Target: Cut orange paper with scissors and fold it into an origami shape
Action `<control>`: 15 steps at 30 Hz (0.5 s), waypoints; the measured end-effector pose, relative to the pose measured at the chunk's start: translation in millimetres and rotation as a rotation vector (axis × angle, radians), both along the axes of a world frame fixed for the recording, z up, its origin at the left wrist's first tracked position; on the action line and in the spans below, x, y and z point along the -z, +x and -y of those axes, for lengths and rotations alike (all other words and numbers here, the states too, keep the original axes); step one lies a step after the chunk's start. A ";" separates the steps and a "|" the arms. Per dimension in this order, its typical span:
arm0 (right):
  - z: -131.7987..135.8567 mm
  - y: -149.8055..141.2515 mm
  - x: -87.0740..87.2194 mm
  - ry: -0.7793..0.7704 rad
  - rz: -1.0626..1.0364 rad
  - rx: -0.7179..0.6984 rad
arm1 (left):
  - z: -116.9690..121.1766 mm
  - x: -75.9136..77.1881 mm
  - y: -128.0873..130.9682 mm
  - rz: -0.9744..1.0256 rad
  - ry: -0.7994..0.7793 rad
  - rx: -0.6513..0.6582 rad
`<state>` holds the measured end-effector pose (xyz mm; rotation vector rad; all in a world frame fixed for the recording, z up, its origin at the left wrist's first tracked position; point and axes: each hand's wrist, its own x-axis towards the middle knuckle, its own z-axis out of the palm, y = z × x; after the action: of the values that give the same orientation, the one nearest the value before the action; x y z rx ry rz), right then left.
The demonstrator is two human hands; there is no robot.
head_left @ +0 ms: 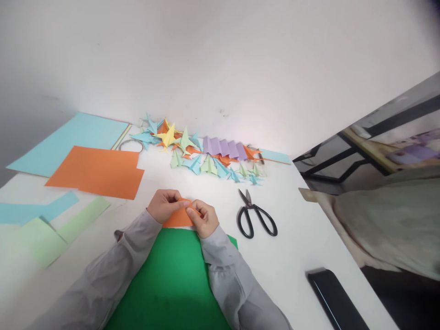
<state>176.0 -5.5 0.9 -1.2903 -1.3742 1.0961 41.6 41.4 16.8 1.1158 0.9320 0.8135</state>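
Note:
My left hand [165, 205] and my right hand [204, 218] pinch a small piece of orange paper [178, 219] between thumbs and fingers. Both thumbs press near its top edge, which looks partly folded over. The paper sits just above the green surface [168, 275] that lies below my forearms. To the right of my right hand, black-handled scissors [250, 206] lie with their blades slightly apart. Behind my hands stretches a row of folded paper shapes [208, 166] in blue, green, yellow and orange, along with a purple pleated paper strip [224, 148].
Orange sheets [99, 172] overlap a large blue sheet [74, 137] at the back left. Blue and green paper scraps [84, 219] lie at left. A black phone-like object [335, 298] rests near the right edge. Another person's arm [347, 233] reaches the table's right side. A wall rises behind.

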 end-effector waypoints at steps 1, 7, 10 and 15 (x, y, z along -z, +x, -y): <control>-0.3 -0.2 0.2 -0.010 -0.008 -0.001 | -0.2 -0.4 -0.1 -0.001 -0.009 -0.008; -1.5 -1.3 7.5 -0.045 -0.128 -0.036 | -1.3 1.1 -1.2 -0.047 0.084 -0.024; -1.4 -1.8 12.4 -0.046 -0.125 -0.041 | -1.5 4.0 -1.4 -0.092 0.148 -0.002; -2.5 -0.9 14.6 -0.026 -0.098 -0.015 | -0.5 5.7 -0.5 -0.139 0.170 0.010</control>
<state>175.1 -3.1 -13.7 -1.2307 -1.3020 1.1756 41.1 41.9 11.2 1.3375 0.9853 0.8267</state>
